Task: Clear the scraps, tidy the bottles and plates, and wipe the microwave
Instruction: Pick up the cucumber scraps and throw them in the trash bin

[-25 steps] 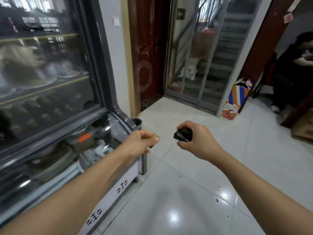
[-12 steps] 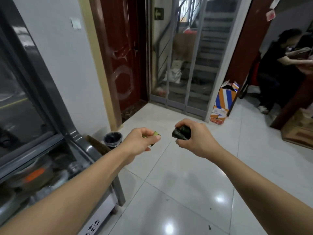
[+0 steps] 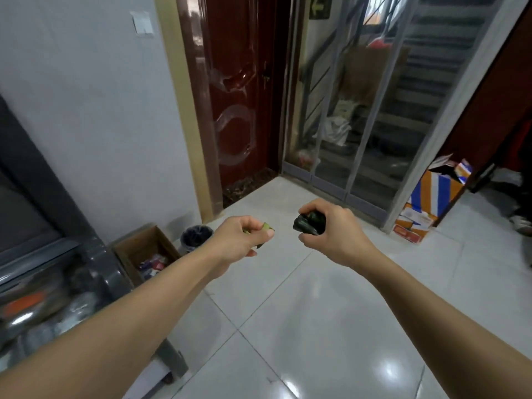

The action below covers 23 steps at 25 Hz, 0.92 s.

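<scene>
Glossy white floor tiles [image 3: 288,326] fill most of what I see, hard and smooth enough to throw back the ceiling lights. At far centre stands a dark red lacquered door [image 3: 239,90], with a glazed screen and a stairwell behind it to its right. Along the left runs a grey metal display cabinet [image 3: 43,254] with a glass front. Beside it, against the wall, sits an open cardboard box [image 3: 144,251], and just past that a small round bin [image 3: 195,236] lined with a dark bag, which I judge to be where the scraps go.

I hold both arms out over the floor, probably so nothing drips on me. My right hand [image 3: 334,228] has its grip curled round a dark green scrap [image 3: 308,221], shiny and lumpy, like a bit of rind or pepper. My left hand [image 3: 239,240] pinches a smaller pale green scrap [image 3: 266,226] between thumb and fingers, thin and wedge-shaped. Both scraps hang right of the bin, not yet over it.
</scene>
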Each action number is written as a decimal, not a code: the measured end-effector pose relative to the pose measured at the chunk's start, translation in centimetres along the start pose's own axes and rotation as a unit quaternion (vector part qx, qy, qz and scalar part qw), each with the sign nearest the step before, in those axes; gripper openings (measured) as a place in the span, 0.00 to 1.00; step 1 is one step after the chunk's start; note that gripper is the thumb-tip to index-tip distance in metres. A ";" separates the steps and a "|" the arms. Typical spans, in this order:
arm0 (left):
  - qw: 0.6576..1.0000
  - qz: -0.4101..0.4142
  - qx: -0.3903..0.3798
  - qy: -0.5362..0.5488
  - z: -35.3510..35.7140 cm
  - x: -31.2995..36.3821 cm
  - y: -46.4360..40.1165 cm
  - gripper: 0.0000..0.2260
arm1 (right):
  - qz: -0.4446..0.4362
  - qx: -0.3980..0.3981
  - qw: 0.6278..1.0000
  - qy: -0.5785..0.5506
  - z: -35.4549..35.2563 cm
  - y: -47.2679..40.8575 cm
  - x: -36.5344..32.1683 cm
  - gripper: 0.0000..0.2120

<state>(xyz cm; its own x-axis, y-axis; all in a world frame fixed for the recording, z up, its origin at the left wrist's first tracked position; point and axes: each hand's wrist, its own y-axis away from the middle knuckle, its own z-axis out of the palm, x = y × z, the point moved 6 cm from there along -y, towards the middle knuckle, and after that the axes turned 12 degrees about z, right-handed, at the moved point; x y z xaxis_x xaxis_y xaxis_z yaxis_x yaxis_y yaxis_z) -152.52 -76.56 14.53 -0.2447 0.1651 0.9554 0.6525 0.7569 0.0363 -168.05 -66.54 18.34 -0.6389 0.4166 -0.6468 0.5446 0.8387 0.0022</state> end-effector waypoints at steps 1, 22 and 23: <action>1.000 -0.002 0.011 0.000 0.0 -0.1 -1.7 0.06 | -0.005 -0.005 1.000 0.001 0.0 -1.9 0.2 0.18; 0.982 -0.036 0.185 0.035 -2.9 -0.9 -36.9 0.08 | -0.149 -0.098 0.984 0.011 -0.1 -42.4 1.0 0.19; 0.977 -0.043 0.205 0.036 -2.9 -0.9 -38.5 0.09 | -0.163 -0.112 0.980 0.013 0.0 -44.8 1.0 0.19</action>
<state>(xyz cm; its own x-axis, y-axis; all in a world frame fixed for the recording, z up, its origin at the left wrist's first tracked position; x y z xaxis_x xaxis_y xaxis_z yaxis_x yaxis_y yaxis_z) -175.34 -107.64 13.13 -0.2248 0.0566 0.9727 0.2858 0.9582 0.0103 -193.12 -103.67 17.56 -0.7748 0.1202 -0.6207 0.1786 0.9834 -0.0326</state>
